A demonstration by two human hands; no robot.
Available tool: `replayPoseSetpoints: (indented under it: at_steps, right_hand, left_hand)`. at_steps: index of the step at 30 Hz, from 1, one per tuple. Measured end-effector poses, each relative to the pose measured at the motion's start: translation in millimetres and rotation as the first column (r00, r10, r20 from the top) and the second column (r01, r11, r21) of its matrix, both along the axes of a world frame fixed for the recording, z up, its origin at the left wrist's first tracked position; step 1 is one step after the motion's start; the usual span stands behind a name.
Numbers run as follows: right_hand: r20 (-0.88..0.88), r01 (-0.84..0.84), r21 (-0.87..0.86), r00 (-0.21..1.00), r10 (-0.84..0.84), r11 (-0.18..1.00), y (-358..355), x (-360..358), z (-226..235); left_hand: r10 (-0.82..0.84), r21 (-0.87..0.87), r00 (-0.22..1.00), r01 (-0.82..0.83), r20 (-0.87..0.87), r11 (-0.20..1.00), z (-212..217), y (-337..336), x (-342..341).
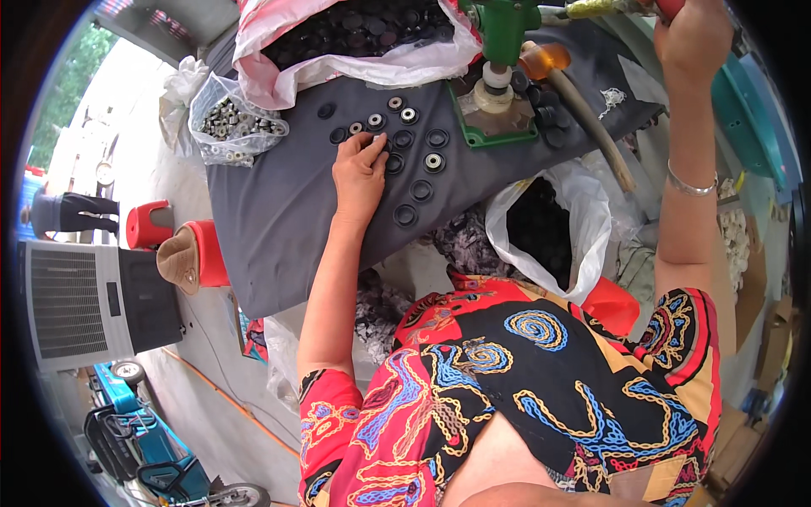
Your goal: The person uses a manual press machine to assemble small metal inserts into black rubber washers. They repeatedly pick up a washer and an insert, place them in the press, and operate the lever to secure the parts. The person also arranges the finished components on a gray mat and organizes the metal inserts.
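Observation:
My left hand (359,176) is over the dark cloth-covered table, its fingertips drawn together and down among small round parts. What lies under those fingertips, if anything, is too small to make out. Around them are black rings (405,215), some bare and some with a metal insert (434,162) in the middle. My right hand (694,40) is raised at the upper right, closed around the red knob (670,7) of a lever. A green hand press (505,34) stands on the table between my hands, its green base (500,138) flat on the cloth.
A sack of black caps (363,69) sits at the table's far side. Left of it is a clear bag of metal inserts (236,127). A wooden-handled mallet (591,127) lies right of the press. An open white bag (596,228) of black parts is near my lap.

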State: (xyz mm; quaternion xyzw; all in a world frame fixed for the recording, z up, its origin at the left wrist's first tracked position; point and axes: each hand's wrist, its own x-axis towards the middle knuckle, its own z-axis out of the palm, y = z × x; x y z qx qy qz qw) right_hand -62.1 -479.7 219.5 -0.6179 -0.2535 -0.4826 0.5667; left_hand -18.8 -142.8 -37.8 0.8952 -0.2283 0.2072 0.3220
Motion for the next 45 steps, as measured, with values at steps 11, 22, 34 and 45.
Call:
replayPoseSetpoints:
  at_steps: [11,22,34,45]
  right_hand:
    - [0.028,0.065,0.069,0.997,-0.067,0.995,3.4,5.5,-2.6]
    - [0.037,0.061,0.052,0.997,-0.063,0.997,3.2,5.7,-2.6]
    - [0.018,0.065,0.007,0.998,-0.065,0.998,1.1,1.1,-0.2]
    - [-0.043,0.119,-0.014,0.992,-0.119,0.993,-4.9,-2.9,7.3]
  left_hand:
    - [-0.128,0.099,0.991,0.131,-0.041,0.986,14.1,12.1,9.7]
    - [-0.149,0.087,0.988,0.153,-0.05,0.984,10.6,14.2,15.7]
    - [-0.248,0.18,0.968,0.238,0.035,0.955,13.8,18.6,24.1]
    - [-0.119,-0.24,0.993,0.118,0.009,0.964,36.2,-60.8,1.3]
